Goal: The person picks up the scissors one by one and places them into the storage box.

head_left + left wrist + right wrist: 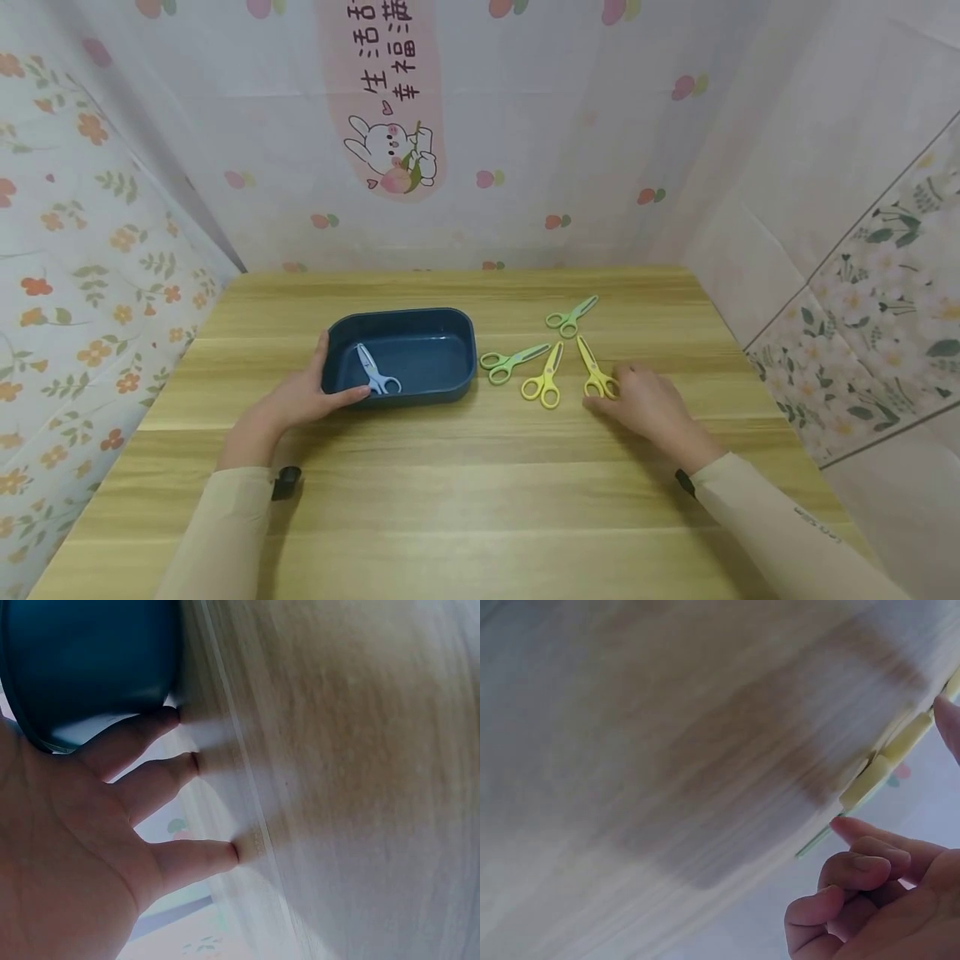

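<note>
My left hand [303,392] rests at the left end of a dark blue bin [438,390], thumb along its front rim. In the left wrist view, three spread, straight fingers [157,787] reach down beside the bin. Light blue scissors [371,372] lie inside it. My right hand [643,402] is at the handles of yellow scissors [596,372], thumb and index finger apart on either side of them. In the right wrist view the yellow handles [885,766] lie between these fingertips, with the other fingers curled back. The scissors lie flat, blades pointing away.
A second pair of yellow scissors [546,379] lies just left. Green scissors [512,362] lie beside the bin, and another green pair [572,318] farther back. The wooden table [480,483] has patterned cloth hangings [585,167] behind and at both sides.
</note>
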`<state>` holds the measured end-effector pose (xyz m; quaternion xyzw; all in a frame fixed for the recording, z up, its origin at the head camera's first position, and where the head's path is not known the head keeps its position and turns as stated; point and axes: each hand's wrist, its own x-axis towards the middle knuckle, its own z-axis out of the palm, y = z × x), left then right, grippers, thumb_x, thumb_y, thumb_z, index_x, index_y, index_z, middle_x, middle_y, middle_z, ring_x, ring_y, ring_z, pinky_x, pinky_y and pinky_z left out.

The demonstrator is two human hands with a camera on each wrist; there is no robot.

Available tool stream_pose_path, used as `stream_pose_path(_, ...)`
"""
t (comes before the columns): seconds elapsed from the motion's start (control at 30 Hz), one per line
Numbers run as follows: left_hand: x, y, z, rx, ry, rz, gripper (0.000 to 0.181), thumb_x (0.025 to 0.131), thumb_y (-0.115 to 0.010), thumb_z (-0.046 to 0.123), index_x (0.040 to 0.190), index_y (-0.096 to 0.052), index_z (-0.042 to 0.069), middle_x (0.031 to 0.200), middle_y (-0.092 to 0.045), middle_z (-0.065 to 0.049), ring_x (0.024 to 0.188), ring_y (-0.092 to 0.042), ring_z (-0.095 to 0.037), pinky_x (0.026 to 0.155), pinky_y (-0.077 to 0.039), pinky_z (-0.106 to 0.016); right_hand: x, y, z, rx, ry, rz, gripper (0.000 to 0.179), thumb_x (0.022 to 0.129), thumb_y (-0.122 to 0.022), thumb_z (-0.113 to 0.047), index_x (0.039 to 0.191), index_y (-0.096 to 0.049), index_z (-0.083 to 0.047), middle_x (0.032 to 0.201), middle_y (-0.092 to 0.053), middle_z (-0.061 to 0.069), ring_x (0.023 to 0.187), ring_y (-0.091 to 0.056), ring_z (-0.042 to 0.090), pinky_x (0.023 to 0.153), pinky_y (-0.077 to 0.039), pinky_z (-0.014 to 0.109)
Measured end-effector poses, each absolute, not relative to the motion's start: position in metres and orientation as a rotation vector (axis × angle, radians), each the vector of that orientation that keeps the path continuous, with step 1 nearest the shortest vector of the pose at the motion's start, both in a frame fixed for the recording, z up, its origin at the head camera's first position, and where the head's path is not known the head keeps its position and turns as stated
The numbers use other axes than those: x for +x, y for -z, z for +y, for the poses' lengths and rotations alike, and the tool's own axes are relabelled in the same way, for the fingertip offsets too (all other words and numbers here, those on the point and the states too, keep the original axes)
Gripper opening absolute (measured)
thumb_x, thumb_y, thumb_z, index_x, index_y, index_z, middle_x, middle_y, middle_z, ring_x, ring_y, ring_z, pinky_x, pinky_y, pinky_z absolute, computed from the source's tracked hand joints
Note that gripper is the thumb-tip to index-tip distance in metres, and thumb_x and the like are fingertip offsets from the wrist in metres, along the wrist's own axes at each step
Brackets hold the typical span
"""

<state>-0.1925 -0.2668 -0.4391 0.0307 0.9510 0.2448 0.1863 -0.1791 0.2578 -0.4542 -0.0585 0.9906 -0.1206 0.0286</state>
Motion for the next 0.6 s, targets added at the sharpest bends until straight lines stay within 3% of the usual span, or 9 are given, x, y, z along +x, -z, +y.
stream_pose_path(0.13, -0.1921, 0.4393, -0.2659, 0.082, -0.695, 2.677, 0.136, 0.090, -0.060, 0.082, 0.165, 0.029, 0.012, 0.168, -0.020, -0.043, 0.144, -0.043, -0.064, 0.118, -0.040, -0.072, -0.1798, 0.4574, 0.2599, -0.178, 0.368, 3.063, 0.058, 0.089, -0.079, -0.058, 0.096, -0.064, -0.003, 0.078, -0.050, 0.005, 0.067, -0.048, 0.021, 0.055, -0.033, 0.033)
stream_pose_path(0.37, -0.1907, 0.4385, -0.2656, 0.083, -0.699, 2.675, 0.136, 0.090, -0.060, 0.082, 0.166, 0.028, 0.012, 0.169, -0.019, -0.042, 0.145, -0.043, -0.063, 0.118, -0.040, -0.072, -0.1824, 0.4585, 0.2599, -0.169, 0.379, 3.058, 0.053, 0.090, -0.078, -0.058, 0.081, -0.058, -0.010, 0.074, -0.046, 0.004, 0.064, -0.045, 0.020, 0.054, -0.031, 0.033)
stream_pose_path(0.6, -0.1892, 0.4380, -0.2650, 0.071, -0.716, 2.667, 0.136, 0.089, -0.060, 0.083, 0.166, 0.027, 0.013, 0.169, -0.019, -0.042, 0.143, -0.044, -0.063, 0.117, -0.040, -0.072, -0.1815, 0.4594, 0.2589, -0.214, 0.354, 3.055, 0.050, 0.091, -0.078, -0.055, 0.085, -0.062, -0.008, 0.077, -0.049, 0.005, 0.067, -0.045, 0.021, 0.055, -0.031, 0.033)
